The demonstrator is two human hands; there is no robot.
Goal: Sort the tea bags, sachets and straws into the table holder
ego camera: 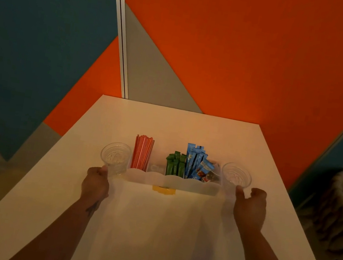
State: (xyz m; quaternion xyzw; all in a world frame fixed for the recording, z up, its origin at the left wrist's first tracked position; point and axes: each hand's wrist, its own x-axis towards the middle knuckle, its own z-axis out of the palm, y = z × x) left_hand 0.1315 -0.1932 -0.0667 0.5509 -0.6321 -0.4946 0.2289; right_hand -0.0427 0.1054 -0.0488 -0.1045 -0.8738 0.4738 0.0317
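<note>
Mid-frame on the white counter (172, 231) sits the translucent holder (171, 182), packed: red straws (142, 152) left, green sachets (175, 164), blue sachets (194, 161), tea bags (209, 176) (blurry) right. Left hand (96, 183), fingers curled round a clear cup (115, 157). Right hand (250, 206), fingers part-spread, thumb touching the other cup (236, 176).

Holder: translucent white plastic table holder (171, 181) mid white tabletop (163, 229).
Inside: red striped straws (142, 153) left, green sachets (175, 164) centre, blue sachets (194, 161) right.
Ends: clear plastic cup (115, 157) left, second clear plastic cup (236, 175) right.
</note>
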